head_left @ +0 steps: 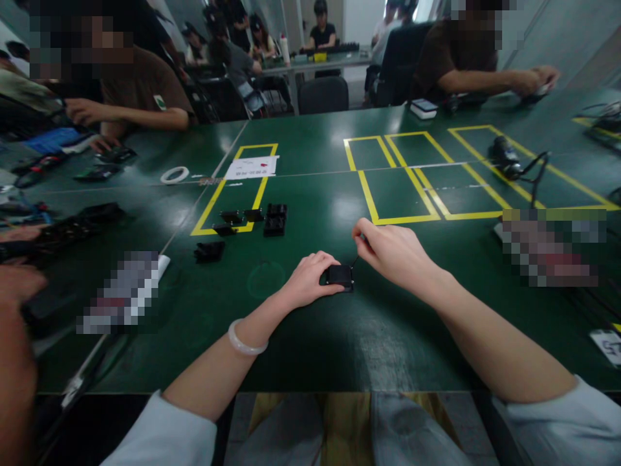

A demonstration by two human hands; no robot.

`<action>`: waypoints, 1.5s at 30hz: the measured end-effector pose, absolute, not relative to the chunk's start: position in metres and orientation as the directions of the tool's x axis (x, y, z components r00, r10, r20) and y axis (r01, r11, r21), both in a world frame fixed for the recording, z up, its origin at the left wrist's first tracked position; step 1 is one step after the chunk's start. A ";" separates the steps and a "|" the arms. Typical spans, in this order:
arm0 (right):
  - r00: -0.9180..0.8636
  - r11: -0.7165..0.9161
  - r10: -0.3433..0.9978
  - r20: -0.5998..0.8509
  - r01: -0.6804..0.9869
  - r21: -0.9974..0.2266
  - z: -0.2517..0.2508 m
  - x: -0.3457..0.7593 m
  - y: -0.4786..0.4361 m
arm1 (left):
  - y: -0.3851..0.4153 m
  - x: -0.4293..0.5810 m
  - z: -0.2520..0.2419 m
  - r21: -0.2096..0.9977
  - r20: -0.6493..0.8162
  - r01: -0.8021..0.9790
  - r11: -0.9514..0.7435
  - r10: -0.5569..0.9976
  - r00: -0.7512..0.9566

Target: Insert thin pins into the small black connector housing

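In the middle of the green table, my left hand (310, 278) grips a small black rectangular block (339, 276) between thumb and fingers. Small shiny screw-like bits show along the block's right edge. My right hand (388, 249) is closed in a pinch above and to the right of it. From those fingers a thin dark rod-like tool (356, 261) slants down to the block's upper right corner; most of the tool is hidden. Beyond my left hand lie a black tray-like piece (275, 220), several small upright black parts (231, 217) and another dark piece (209, 251).
Yellow tape (405, 220) marks rectangles on the table (310, 356). A white paper (252, 167) and a tape roll (174, 175) lie farther back. Blurred-out devices flank me. A co-worker's arm (17, 336) comes in at left; two people work opposite. A dark cabled device (505, 157) stands at right.
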State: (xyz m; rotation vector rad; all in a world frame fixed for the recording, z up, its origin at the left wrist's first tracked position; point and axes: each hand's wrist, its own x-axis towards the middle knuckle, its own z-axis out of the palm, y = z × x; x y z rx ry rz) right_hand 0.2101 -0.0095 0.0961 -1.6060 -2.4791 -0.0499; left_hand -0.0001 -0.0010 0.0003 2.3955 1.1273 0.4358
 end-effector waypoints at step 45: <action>-0.392 0.402 0.909 0.140 0.914 -0.052 0.097 0.211 -0.010 | -0.002 0.002 0.005 0.537 0.079 0.641 -0.548 0.789 0.609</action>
